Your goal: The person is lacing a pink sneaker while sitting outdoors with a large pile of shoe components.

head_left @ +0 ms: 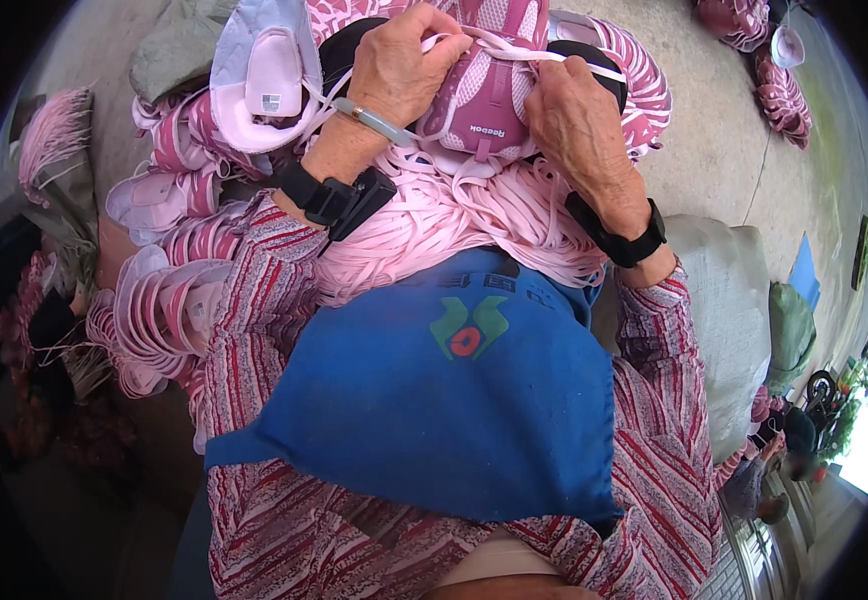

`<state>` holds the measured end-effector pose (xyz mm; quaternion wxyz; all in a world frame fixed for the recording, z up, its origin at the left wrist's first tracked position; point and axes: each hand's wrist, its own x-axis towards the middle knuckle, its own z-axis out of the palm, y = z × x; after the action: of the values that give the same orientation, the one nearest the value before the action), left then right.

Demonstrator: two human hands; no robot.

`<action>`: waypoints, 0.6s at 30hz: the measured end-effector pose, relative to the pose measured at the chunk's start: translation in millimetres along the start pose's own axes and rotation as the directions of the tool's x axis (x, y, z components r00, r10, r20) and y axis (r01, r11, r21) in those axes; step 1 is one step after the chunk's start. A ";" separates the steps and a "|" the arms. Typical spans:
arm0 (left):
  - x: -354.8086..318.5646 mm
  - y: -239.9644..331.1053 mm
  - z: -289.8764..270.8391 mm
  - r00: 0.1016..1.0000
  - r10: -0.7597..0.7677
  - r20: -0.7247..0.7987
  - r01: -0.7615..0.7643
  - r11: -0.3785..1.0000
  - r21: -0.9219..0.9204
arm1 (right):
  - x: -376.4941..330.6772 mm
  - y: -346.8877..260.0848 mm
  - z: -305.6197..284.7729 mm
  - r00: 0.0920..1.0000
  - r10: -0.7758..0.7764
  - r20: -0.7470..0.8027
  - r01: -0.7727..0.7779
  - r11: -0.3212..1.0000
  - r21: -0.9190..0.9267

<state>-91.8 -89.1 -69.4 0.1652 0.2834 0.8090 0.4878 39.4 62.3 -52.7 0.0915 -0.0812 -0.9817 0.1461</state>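
1. Top centre of the frame, here's the pink shoe upper, pale lace stretched across it!
2. Left hand: grip closed, pinching lace. Right hand, just to its right: fingers closed on lace too.
3. Smart play, I'd judge: draw evenly, strands flat, untwisted, clear of that lace pile at centre.

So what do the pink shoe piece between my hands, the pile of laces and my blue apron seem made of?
Pink shoe piece: probably synthetic mesh, given its open texture, smoother where darker. Laces: likely matte woven textile; the strips bend limply. Blue apron: matte cloth, judging by soft creases; fibre unclear.
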 end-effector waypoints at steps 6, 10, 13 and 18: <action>-20.0 2.2 2.6 0.895 0.431 -0.110 -0.385 0.875 0.294 | -3.3 -2.6 6.2 0.989 0.065 -0.136 -0.036 0.977 0.208; -29.2 7.2 18.1 0.883 0.459 -0.095 -0.389 0.831 0.398 | 6.9 2.9 3.3 0.985 -0.033 -0.171 0.070 0.974 0.215; -26.5 7.5 33.1 0.867 0.471 -0.164 -0.357 0.816 0.454 | 12.2 9.6 -1.4 0.981 -0.139 -0.136 0.164 0.967 0.194; -25.2 4.2 32.9 0.896 0.423 -0.137 -0.324 0.832 0.451 | 5.4 7.7 -5.7 0.980 -0.201 -0.008 0.201 0.979 0.028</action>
<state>-52.8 -80.3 -81.4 -0.0936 0.4067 0.8362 0.3560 36.3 72.1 -48.8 0.1094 0.0193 -0.9825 0.1498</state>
